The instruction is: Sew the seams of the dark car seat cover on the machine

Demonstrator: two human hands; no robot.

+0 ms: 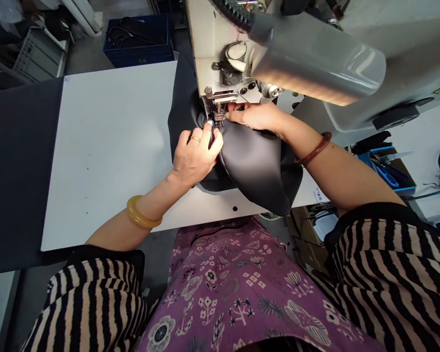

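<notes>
A large piece of black leather-like material lies under the head of an industrial sewing machine. My left hand, with a gold ring and a yellow bangle on the wrist, presses down on the material just left of the presser foot, fingers curled against the fold. My right hand, a brown bangle on its wrist, lies on the material to the right of the needle, fingers pinched on its edge. Red thread runs down to the needle.
The white sewing table stretches to the left, with a dark sheet over its far left side. A blue crate of dark parts stands on the floor behind. Boxes and blue tools sit at the right.
</notes>
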